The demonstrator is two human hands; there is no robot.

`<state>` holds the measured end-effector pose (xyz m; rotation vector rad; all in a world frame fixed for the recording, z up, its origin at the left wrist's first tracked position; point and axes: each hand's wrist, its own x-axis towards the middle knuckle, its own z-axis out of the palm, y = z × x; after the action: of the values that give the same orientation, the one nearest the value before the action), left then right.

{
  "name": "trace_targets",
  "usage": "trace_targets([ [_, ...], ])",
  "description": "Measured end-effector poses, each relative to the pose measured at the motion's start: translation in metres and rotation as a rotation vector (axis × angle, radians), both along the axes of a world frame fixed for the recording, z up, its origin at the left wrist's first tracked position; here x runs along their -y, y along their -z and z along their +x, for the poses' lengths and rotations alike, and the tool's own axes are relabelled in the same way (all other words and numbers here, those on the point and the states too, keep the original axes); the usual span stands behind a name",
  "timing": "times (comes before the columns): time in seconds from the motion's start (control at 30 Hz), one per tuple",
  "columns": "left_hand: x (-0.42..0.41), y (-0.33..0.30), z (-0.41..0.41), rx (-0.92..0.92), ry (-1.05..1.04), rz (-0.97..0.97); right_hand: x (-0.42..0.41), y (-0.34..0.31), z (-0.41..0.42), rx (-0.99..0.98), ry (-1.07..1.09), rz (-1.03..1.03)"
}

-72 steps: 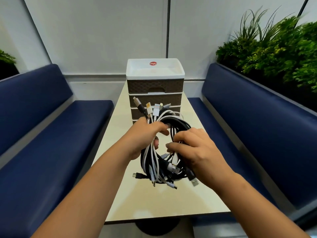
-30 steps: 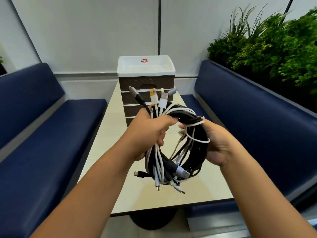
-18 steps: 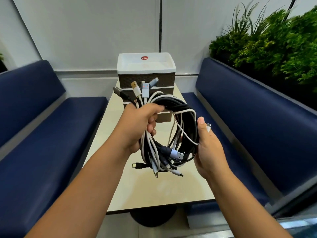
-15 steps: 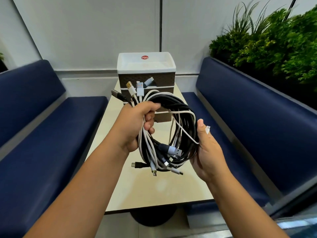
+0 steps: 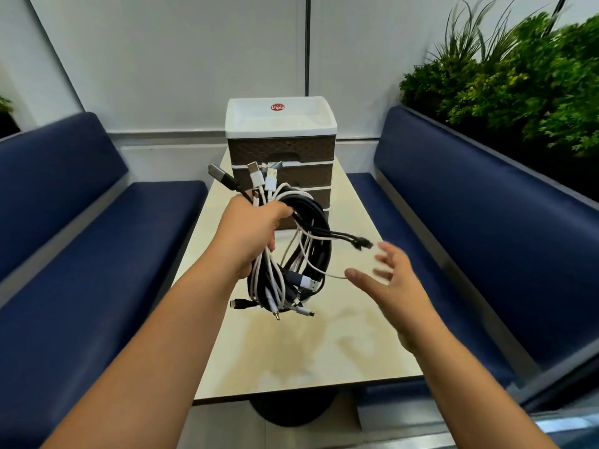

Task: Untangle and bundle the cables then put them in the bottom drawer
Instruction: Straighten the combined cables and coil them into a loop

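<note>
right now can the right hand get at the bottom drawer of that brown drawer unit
Probably not directly. The right hand is open and free, but the cable bundle, gripped by the left hand, hangs in front of the drawer unit and hides its lowest drawer. Moving the bundle aside should clear the way.

Cables: mix of black & white, one w/ light blue plug end, silver metal tips. Drawer unit: dark brown woven-pattern fronts, white frame & top tray w/ red oval label. Counter: pale cream w/ faint marbling. Benches: navy blue. Wall: white. Plants: green.
</note>
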<state>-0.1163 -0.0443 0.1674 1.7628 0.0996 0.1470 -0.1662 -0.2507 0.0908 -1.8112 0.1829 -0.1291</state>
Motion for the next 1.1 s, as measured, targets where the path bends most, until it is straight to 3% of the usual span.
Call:
trace_targets([
  [0.07, 0.001, 0.002, 0.001, -0.028, -0.054, 0.061, -0.007, -0.001, -0.002, 0.422, 0.113, -0.377],
  [0.13, 0.005, 0.002, -0.001, -0.035, -0.080, 0.100, -0.018, -0.008, -0.002, 0.825, 0.073, -0.616],
  [0.2, 0.010, 0.001, -0.004, -0.020, -0.092, 0.121, -0.032, -0.012, 0.003, 0.972, -0.029, -0.774],
  [0.37, 0.023, 0.001, -0.014, 0.044, -0.065, 0.111, -0.059, -0.010, 0.017, 0.657, 0.065, -1.138],
  [0.5, 0.024, 0.006, -0.017, 0.053, -0.057, 0.087, -0.066, -0.011, 0.017, 0.533, 0.119, -1.232],
  [0.63, 0.019, 0.011, -0.016, 0.019, -0.049, 0.024, -0.074, -0.017, 0.016, 0.436, 0.112, -1.251],
  [0.9, 0.009, 0.020, -0.011, 0.021, -0.050, -0.030, -0.075, -0.048, -0.013, 0.378, -0.272, -1.055],
  [1.1, 0.008, 0.023, -0.013, 0.057, -0.035, -0.052, -0.067, -0.065, -0.030, 0.376, -0.335, -1.111],
])
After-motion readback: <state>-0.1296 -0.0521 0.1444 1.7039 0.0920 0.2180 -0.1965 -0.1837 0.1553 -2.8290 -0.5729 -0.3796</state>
